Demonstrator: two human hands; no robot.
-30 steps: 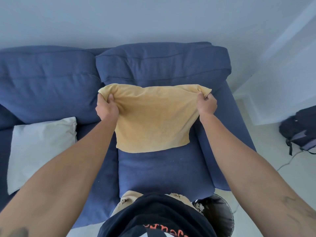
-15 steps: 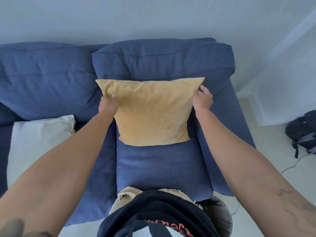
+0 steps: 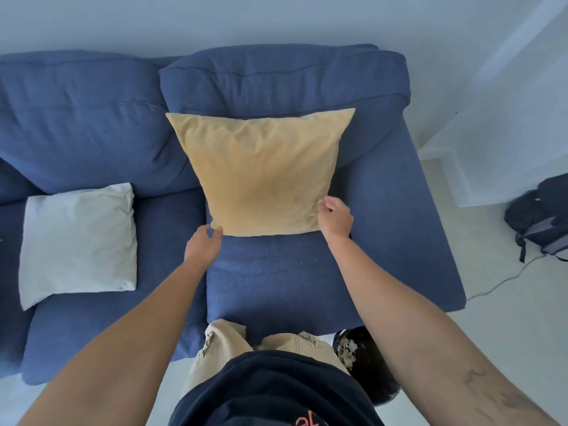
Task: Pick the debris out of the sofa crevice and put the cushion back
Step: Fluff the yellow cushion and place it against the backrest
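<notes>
Nearest you, at about five o'clock beside your knees, the dark bin point(image 3: 365, 364) sits on the floor with pale scraps showing inside, which suggests the picking-out part is behind you. Above that lies the bare blue seat of the sofa point(image 3: 276, 281); a few pale specks still dot the fabric near its middle, too small to say what they are.

Moving up toward the centre, your left hand point(image 3: 201, 245) is at about eleven o'clock of the seat, fingers loosely curled and only just touching the bottom left corner of the yellow cushion point(image 3: 261, 173). Your right hand point(image 3: 335, 218) sits at about one o'clock, fingers bent and relaxed against the cushion's lower right edge, gripping nothing.

That is the change. A second ago you held the cushion up by its top corners, clear of the seat; half a second ago you were pressing it in by its sides. Now it stands on its own, base on the seat, leaning back against the right-hand back cushion point(image 3: 282, 81) at twelve o'clock, and your hands have slid down to its base.

Judged from this, the cushion is back and the task is all but done; only a small nudge to square it may remain. The white pillow point(image 3: 80, 241) lies flat at nine o'clock, well apart.
</notes>
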